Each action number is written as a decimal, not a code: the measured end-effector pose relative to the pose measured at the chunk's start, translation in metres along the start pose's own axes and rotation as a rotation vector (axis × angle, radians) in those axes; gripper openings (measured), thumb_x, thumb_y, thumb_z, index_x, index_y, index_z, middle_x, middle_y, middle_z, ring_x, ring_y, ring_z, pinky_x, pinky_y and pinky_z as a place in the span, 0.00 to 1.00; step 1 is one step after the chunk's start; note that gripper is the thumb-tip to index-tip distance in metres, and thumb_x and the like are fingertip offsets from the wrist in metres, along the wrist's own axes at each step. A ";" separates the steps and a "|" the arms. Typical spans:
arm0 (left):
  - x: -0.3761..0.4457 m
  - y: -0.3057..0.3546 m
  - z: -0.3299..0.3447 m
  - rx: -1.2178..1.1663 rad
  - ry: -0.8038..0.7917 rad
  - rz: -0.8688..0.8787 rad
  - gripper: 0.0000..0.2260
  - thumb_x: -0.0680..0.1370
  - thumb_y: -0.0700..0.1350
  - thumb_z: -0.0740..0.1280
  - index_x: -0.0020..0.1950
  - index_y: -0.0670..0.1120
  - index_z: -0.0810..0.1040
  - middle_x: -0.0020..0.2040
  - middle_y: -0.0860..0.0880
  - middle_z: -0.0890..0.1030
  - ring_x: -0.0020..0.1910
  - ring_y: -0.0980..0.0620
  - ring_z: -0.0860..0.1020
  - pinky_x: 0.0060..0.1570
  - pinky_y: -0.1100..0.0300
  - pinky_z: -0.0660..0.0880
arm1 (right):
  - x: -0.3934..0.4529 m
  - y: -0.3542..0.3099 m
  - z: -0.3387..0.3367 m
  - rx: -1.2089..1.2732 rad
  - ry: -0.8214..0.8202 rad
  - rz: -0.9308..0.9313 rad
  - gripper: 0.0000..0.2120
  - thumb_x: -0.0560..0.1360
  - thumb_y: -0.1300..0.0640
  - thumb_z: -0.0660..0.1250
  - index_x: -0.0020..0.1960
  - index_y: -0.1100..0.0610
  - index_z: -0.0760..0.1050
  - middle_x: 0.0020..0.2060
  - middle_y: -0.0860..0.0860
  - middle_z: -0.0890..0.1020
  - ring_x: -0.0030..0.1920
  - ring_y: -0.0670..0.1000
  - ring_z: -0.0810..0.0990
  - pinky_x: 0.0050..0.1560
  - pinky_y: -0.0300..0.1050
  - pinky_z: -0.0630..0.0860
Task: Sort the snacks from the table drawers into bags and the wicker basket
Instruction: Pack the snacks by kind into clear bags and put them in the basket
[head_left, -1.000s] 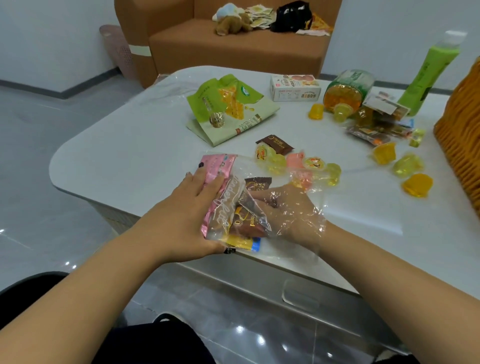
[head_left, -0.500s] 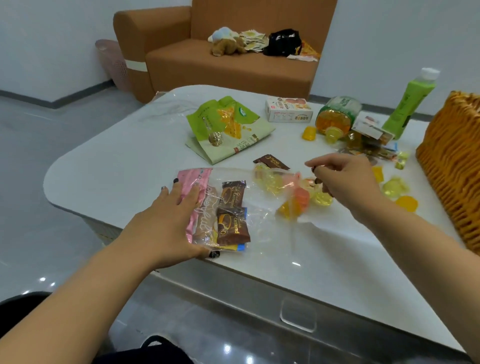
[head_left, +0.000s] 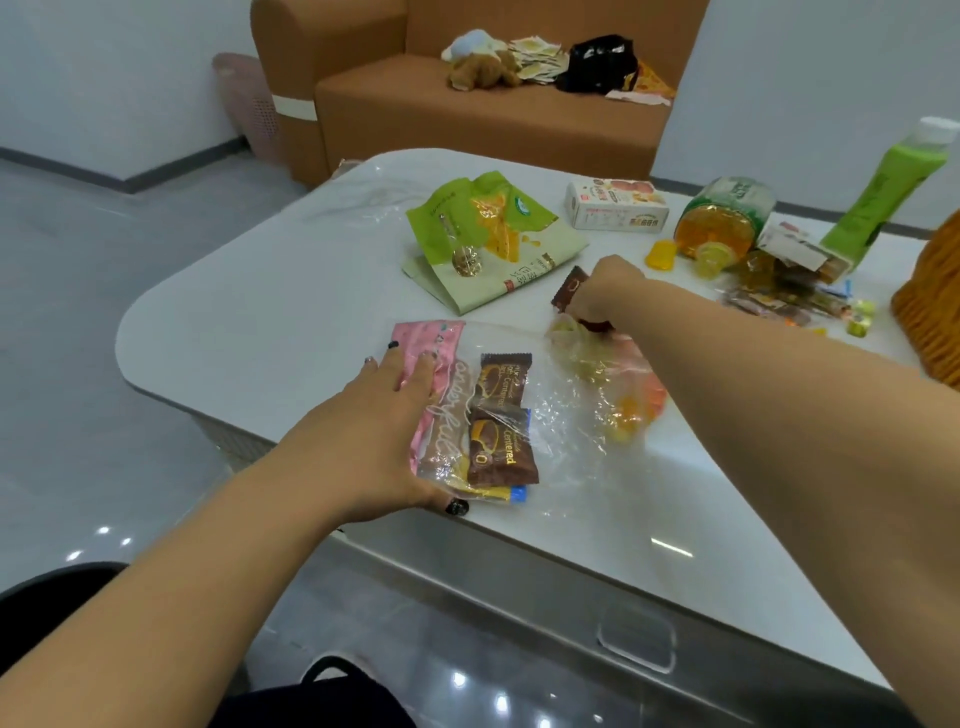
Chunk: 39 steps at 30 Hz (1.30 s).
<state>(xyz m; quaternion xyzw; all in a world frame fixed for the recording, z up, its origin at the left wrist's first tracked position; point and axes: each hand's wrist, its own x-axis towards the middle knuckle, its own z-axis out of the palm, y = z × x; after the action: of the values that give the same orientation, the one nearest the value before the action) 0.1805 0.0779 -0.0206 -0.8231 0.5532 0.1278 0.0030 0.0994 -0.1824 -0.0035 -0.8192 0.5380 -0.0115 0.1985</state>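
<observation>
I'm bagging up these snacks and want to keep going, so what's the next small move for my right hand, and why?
Probably lift the brown chocolate packet that your right hand is closing its fingers on and bring it back to the clear bag. Your left hand rests flat on that bag, which already holds two matching brown packets, so it likely belongs there.

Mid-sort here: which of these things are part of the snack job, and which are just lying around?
Job: clear bag, brown chocolate packet in right hand, left hand, jelly cups, green pouch, wicker basket.
Lying about: sofa, plush toy, black bag.
</observation>
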 end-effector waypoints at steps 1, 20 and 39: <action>0.000 -0.001 -0.001 0.006 0.008 0.017 0.57 0.65 0.69 0.72 0.80 0.51 0.38 0.81 0.50 0.44 0.79 0.48 0.51 0.72 0.52 0.62 | -0.002 0.004 0.000 0.102 0.072 -0.009 0.16 0.76 0.53 0.67 0.59 0.62 0.72 0.46 0.57 0.77 0.48 0.56 0.77 0.41 0.45 0.74; -0.020 0.043 0.004 -0.039 0.051 0.208 0.55 0.64 0.68 0.73 0.80 0.56 0.43 0.79 0.59 0.45 0.78 0.58 0.52 0.73 0.57 0.61 | -0.201 0.120 0.000 1.400 -0.483 0.137 0.09 0.76 0.74 0.59 0.53 0.71 0.76 0.44 0.62 0.84 0.38 0.54 0.84 0.30 0.40 0.80; -0.021 0.064 0.011 -0.002 0.077 0.079 0.55 0.63 0.71 0.71 0.79 0.58 0.41 0.80 0.58 0.46 0.77 0.56 0.53 0.66 0.54 0.68 | -0.189 0.089 0.019 0.971 -0.506 0.066 0.05 0.77 0.67 0.64 0.42 0.64 0.74 0.29 0.57 0.79 0.23 0.48 0.78 0.22 0.36 0.71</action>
<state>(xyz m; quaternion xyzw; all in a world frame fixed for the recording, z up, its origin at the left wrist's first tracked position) 0.1121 0.0741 -0.0175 -0.8051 0.5848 0.0964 -0.0242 -0.0535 -0.0396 -0.0147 -0.5931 0.4318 -0.0547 0.6774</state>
